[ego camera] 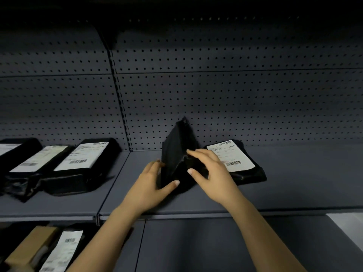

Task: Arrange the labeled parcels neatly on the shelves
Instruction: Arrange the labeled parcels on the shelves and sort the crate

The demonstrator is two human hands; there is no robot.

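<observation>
A black parcel (176, 150) stands tilted on edge in the middle of the grey shelf (294, 185), its upper corner against the pegboard and no label showing. My left hand (151, 183) holds its left side, thumb across the front. My right hand (210, 173) rests over its right side with fingers spread. Just to the right, a black parcel with a white barcode label (233, 156) lies flat, label up.
Three labeled black parcels (78, 163) lie in a row on the left shelf section. On the lower shelf at bottom left sit a cardboard box (31, 246) and another labeled parcel (62, 252). A perforated pegboard back wall (235, 95) rises behind.
</observation>
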